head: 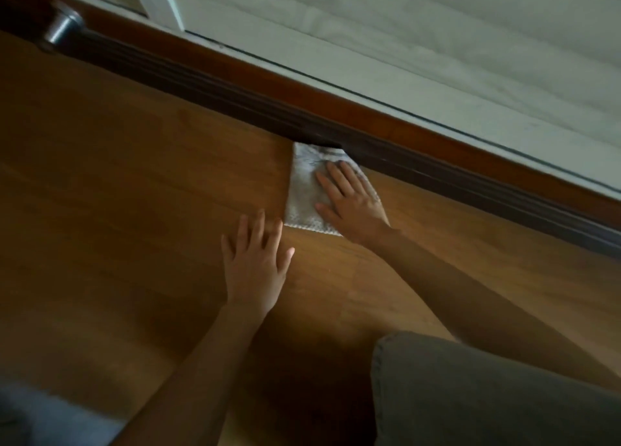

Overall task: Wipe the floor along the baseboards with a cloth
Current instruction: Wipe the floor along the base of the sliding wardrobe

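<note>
So the white cloth (302,197) is flat on the wood floor (134,163), its far edge tucked right up against the dark baseboard (235,99), maybe slightly under the lip of it, hard to tell. The right hand (349,200) lies on top of the cloth with fingers straight and spread, pressing down rather than gripping anything. The left hand (255,261) is flat on bare floor a bit out from the baseboard, fingers relaxed, holding nothing, looks like it's propping the person up. My worry: with a flat palm and no real grip, the cloth could bunch up or slide out from under the hand on the next push, and then the strip closest to the baseboard gets skipped. The tucked corner might also snag on the baseboard's edge. And there's a metal doorstop-looking thing (64,25) sticking out further along the baseboard, so knuckles could bump it eventually. Leaning on that left hand on a freshly damp floor could slip too.
</note>
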